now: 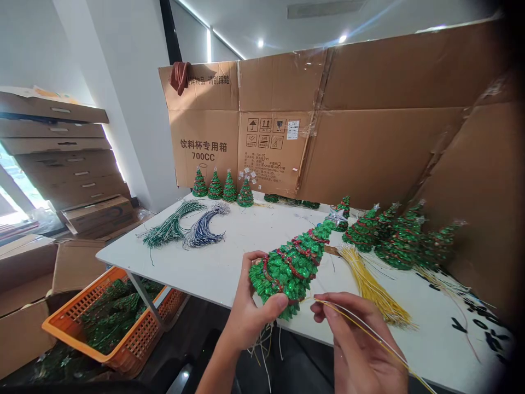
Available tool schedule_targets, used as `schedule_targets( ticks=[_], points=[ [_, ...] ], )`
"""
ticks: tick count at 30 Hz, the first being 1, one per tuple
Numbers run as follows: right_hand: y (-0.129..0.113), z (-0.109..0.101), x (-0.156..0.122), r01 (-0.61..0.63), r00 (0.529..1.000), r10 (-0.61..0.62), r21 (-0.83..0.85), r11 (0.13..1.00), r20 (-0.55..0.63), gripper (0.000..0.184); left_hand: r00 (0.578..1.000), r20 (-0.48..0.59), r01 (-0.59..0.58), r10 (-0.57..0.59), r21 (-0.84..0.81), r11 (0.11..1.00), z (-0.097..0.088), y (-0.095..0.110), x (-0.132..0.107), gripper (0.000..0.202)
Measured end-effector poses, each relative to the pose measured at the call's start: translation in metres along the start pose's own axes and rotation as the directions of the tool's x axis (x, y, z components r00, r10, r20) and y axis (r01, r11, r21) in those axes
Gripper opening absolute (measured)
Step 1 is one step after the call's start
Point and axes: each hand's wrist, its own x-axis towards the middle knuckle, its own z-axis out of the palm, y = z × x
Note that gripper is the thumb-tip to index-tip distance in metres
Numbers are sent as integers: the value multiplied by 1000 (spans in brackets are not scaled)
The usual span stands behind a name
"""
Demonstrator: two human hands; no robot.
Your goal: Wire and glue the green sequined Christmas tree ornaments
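My left hand (pixel 258 306) is closed around the base of a small green tinsel Christmas tree (pixel 293 262). The tree tilts toward the upper right, wound with red garland and topped by a silver star (pixel 337 216). Close to the tree's lower right side, my right hand (pixel 361 339) pinches thin white and yellow wires (pixel 369 328) between thumb and fingers. Their long ends trail off to the lower right. Whether the wire tip touches the tree is hard to make out. More loose wire strands (pixel 264 350) hang below my left hand.
Bundles of green (pixel 168 227), blue (pixel 207 227) and yellow (pixel 371 284) wires lie on the white table (pixel 246 230). Finished-looking trees (pixel 402 235) stand at right, others (pixel 228 186) at the back. Black pieces (pixel 479 325) lie far right. Cardboard (pixel 389 148) walls the back; an orange crate (pixel 123 339) sits lower left.
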Motion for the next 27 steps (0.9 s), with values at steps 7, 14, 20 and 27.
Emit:
schedule_targets(
  ticks=[7, 14, 20, 27],
  points=[
    [1, 0, 5, -44, 996, 40, 39, 998, 79, 19, 1000, 19, 18, -18, 35, 999, -3, 1, 0, 68],
    [3, -4, 6, -58, 997, 57, 33, 998, 46, 23, 998, 37, 42, -43, 41, 998, -5, 3, 1, 68],
    [-1, -9, 6, -75, 995, 72, 32, 997, 73, 26, 999, 1, 47, -48, 49, 998, -3, 3, 1, 71],
    [-6, -5, 2, -41, 996, 37, 57, 998, 76, 21, 1000, -5, 27, -27, 30, 999, 1, 1, 1, 74]
  ],
)
